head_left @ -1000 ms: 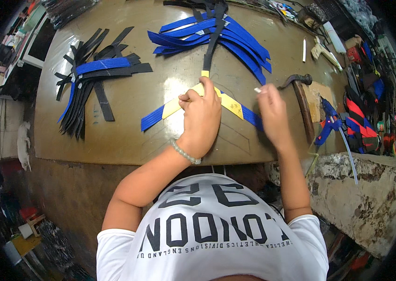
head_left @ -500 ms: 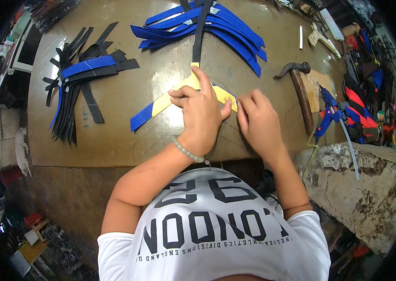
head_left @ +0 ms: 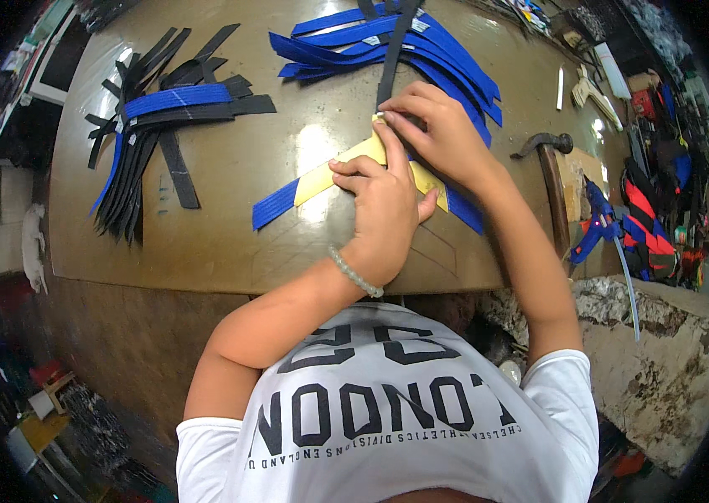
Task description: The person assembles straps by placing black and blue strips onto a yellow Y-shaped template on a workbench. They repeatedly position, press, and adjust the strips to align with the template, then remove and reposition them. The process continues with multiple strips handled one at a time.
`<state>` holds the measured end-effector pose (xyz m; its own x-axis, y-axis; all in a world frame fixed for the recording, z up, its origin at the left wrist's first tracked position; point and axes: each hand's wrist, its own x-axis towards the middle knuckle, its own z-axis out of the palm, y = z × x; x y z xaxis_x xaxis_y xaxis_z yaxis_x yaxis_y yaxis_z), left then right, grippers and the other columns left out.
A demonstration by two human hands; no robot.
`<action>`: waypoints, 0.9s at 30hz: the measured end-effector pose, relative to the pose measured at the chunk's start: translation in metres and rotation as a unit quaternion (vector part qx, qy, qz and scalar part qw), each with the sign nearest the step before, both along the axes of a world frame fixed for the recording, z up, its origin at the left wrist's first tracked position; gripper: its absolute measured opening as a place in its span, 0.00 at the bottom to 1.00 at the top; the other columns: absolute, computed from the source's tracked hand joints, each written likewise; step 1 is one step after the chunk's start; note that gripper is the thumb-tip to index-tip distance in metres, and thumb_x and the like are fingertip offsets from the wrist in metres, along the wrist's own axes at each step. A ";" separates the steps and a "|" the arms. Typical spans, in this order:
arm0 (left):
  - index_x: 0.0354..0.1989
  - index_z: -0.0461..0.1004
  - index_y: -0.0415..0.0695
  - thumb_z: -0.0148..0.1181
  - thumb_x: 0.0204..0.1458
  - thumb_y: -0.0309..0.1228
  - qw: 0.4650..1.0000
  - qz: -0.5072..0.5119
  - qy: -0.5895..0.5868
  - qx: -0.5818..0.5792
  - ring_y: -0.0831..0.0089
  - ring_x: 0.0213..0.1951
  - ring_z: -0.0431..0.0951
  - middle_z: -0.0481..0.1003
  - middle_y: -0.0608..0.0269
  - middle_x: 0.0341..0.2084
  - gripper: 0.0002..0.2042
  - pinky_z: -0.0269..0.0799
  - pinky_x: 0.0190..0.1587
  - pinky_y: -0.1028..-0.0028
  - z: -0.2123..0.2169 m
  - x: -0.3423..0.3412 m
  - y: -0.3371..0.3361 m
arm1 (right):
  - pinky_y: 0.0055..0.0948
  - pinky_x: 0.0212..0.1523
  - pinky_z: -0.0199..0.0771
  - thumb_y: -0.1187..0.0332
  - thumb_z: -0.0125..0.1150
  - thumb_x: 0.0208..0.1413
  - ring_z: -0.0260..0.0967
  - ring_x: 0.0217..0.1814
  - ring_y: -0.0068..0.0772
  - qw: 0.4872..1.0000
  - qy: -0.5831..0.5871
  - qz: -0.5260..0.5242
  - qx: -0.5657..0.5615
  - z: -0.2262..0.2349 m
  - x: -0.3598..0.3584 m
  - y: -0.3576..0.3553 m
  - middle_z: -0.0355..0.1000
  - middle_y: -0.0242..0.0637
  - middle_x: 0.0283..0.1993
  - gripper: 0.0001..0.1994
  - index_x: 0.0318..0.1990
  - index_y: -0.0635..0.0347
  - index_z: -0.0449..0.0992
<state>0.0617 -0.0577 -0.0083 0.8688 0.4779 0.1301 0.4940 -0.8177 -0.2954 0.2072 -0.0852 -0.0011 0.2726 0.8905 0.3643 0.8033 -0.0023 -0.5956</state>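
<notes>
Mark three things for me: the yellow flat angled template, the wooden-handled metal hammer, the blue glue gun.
Yellow flat angled template [head_left: 321,178]: head view, left branch.
Wooden-handled metal hammer [head_left: 553,191]: head view, handle.
Blue glue gun [head_left: 598,207]: head view, body.

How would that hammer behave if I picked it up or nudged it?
The hammer would probably feel heaviest at its dark, metallic head. Its wooden-looking handle should stay stiff, and the sideways claw would likely hinder rolling.
</notes>
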 end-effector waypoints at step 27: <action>0.63 0.66 0.34 0.54 0.57 0.56 0.952 -0.061 -0.215 -0.208 0.45 0.68 0.58 0.63 0.43 0.65 0.37 0.49 0.69 0.42 -0.014 -0.076 0.005 | 0.43 0.40 0.74 0.66 0.61 0.57 0.73 0.40 0.47 0.993 -0.089 -0.041 -0.060 0.021 -0.048 0.010 0.77 0.43 0.34 0.07 0.35 0.59 0.80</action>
